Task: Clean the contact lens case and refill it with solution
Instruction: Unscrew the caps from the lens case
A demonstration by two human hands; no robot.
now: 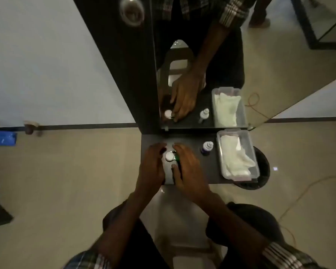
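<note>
dim room, narrow dark bench [208, 171] against a mirror [202, 65]. small contact lens case with white and green caps [171, 157] between both hands [152, 166], gripped left and right [186, 167]. small purple solution bottle [207, 148] untouched beside clear plastic tissue box [221, 167]. caps on; cleaning, refilling apparently pending.

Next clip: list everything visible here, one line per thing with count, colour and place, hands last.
contact lens case: one, white cap showing and green cap mostly covered, on the shelf between the hands
solution bottle: one, purple with white cap, upright on the shelf, right of the case
plastic container: one, clear, at the shelf's right end, holding white tissue
shelf: one, dark, below the mirror
mirror: one, behind the shelf, reflecting the items
bin: one, black, on the floor under the shelf's right end
left hand: one, on the case's left side
right hand: one, over the green cap
</note>
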